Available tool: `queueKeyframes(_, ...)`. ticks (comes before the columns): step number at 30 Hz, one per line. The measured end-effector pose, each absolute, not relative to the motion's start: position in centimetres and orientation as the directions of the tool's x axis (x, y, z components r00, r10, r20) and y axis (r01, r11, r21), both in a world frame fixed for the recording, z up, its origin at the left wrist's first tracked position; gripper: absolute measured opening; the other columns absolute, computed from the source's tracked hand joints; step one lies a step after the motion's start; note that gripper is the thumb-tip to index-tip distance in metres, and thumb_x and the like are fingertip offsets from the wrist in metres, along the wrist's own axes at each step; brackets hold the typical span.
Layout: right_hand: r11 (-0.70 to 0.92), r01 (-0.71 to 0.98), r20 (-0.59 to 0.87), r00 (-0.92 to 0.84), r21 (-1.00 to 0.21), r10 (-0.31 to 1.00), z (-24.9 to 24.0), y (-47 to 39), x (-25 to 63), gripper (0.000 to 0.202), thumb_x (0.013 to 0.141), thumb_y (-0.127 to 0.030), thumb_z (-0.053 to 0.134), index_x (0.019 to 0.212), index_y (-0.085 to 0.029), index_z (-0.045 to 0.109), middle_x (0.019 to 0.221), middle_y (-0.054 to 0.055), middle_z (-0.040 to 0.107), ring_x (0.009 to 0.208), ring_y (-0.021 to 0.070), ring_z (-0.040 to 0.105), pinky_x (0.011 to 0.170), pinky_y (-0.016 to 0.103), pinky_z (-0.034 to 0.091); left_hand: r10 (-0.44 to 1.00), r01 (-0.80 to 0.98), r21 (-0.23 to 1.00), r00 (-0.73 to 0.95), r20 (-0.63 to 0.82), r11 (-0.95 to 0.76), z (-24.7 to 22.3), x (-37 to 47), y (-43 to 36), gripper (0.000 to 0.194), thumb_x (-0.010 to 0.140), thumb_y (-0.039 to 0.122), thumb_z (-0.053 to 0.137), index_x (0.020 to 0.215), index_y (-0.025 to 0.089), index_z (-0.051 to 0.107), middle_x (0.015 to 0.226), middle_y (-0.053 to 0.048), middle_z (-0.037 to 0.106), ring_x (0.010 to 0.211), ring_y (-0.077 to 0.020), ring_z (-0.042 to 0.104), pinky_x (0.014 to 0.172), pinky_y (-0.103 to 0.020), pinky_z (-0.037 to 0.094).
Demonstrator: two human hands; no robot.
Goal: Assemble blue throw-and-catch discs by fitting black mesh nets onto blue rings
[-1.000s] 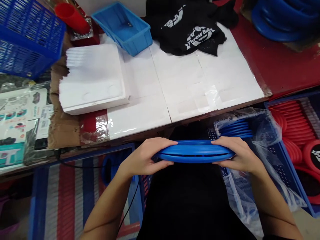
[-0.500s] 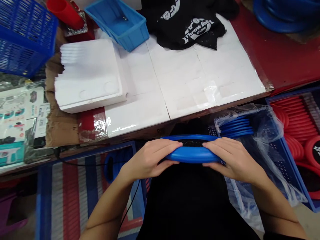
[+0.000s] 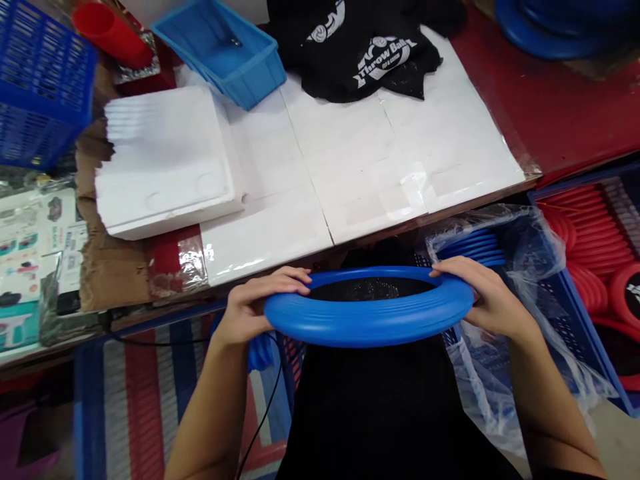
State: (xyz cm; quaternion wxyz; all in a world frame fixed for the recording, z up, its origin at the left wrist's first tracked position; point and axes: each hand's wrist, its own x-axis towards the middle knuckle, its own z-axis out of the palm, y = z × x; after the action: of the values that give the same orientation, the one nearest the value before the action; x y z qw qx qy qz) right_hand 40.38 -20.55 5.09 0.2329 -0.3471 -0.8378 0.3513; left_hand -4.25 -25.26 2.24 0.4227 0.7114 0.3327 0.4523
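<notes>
A blue ring [image 3: 370,323] with dark mesh inside it is held in front of my body, below the table's front edge. My left hand [image 3: 265,300] grips its left side, fingers over the rim and thumb beneath. The right side of the rim is in my right hand [image 3: 483,293], with the fingers on top. On the white-covered table [image 3: 350,167] beyond lies black cloth [image 3: 390,67] printed with white "Throw Ball" lettering.
White foam block [image 3: 165,160] and light-blue bin [image 3: 225,57] stand on the table's left. Blue basket [image 3: 43,87] is at far left. Below right, a plastic-lined crate [image 3: 545,300] holds blue rings [image 3: 473,247], beside red rings [image 3: 590,233]. A thin black cable hangs near my left arm.
My hands have moved apart along the ring. It now looks much wider, with more of its dark inside showing. The view has shifted slightly.
</notes>
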Motion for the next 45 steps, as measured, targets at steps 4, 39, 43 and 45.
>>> queueKeyframes(4,0.512,0.33,0.209,-0.642,-0.793,0.737,2.4,-20.8,39.9,0.041,0.096,-0.03,0.078,0.136,-0.025,0.067,0.124,0.011,0.078,0.117,0.0297,0.074,0.105,0.047,0.06,0.878,0.256,0.922,0.454,0.151,-0.291,1.8,-3.8,-25.1,0.047,0.094,0.042,0.084,0.133,0.019,0.074,0.122,-0.018,0.08,0.118,-0.033,0.076,0.105,-0.051,0.062)
queueKeyframes(39,0.655,0.494,0.324,-0.598,-0.571,0.733,4.6,-22.1,36.1,0.071,0.094,-0.042,0.084,0.155,-0.025,0.053,0.134,0.013,0.076,0.122,0.0326,0.073,0.121,0.059,0.044,0.731,0.467,0.578,0.553,0.4,-0.669,6.1,4.6,-25.0,0.052,0.097,0.03,0.08,0.145,0.015,0.065,0.122,-0.015,0.081,0.102,-0.0276,0.08,0.088,-0.039,0.063)
queueKeyframes(43,0.552,0.427,0.222,-0.61,-0.716,0.761,4.1,-21.7,39.1,0.062,0.1,-0.033,0.076,0.156,-0.027,0.053,0.141,0.013,0.073,0.132,0.0322,0.068,0.116,0.053,0.052,0.773,0.331,0.718,0.44,0.456,-0.612,6.3,0.4,-25.5,0.054,0.097,0.039,0.08,0.145,0.018,0.068,0.119,-0.015,0.082,0.103,-0.0285,0.08,0.09,-0.04,0.064)
queueKeyframes(45,0.516,0.357,0.239,-0.592,-0.778,0.769,3.8,-21.9,39.7,0.052,0.1,-0.031,0.076,0.149,-0.027,0.059,0.133,0.011,0.075,0.121,0.0285,0.073,0.106,0.044,0.059,0.807,0.317,0.758,0.391,0.443,-0.57,6.4,-1.0,-25.6,0.055,0.096,0.045,0.079,0.144,0.019,0.07,0.12,-0.016,0.082,0.106,-0.0306,0.08,0.092,-0.042,0.065)
